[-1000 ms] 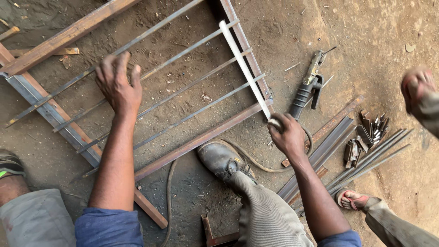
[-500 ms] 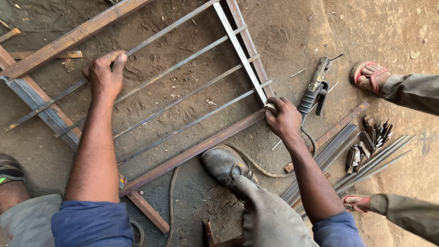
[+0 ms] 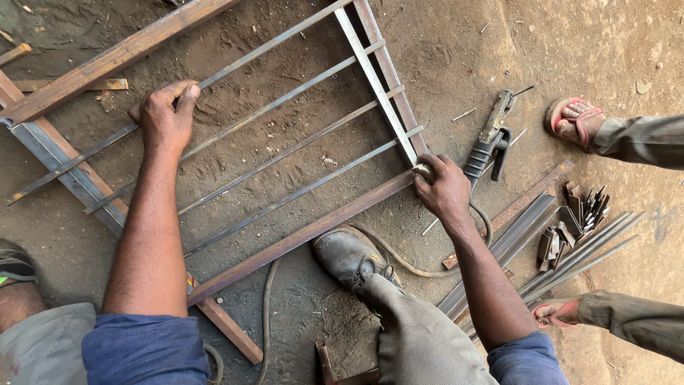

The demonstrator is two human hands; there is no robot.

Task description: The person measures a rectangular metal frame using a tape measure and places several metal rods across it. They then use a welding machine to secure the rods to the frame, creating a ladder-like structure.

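Note:
A rusty metal frame lies flat on the dirt floor, with several thin steel rods laid across it. My left hand grips the topmost rod near the frame's left side. My right hand holds the near end of a pale flat bar that crosses the rods' right ends, just where it meets the frame's lower rail. My booted foot rests beside that rail.
A welding electrode holder with its cable lies right of my right hand. A pile of angle irons and small cut pieces sits at the right. Another person's sandalled feet stand at the right edge. Steel beams lie left.
My left hand slid from lying flat on the rods to gripping the top rod. My right hand stays at the flat bar's end. The other person's foot stepped down near the electrode holder.

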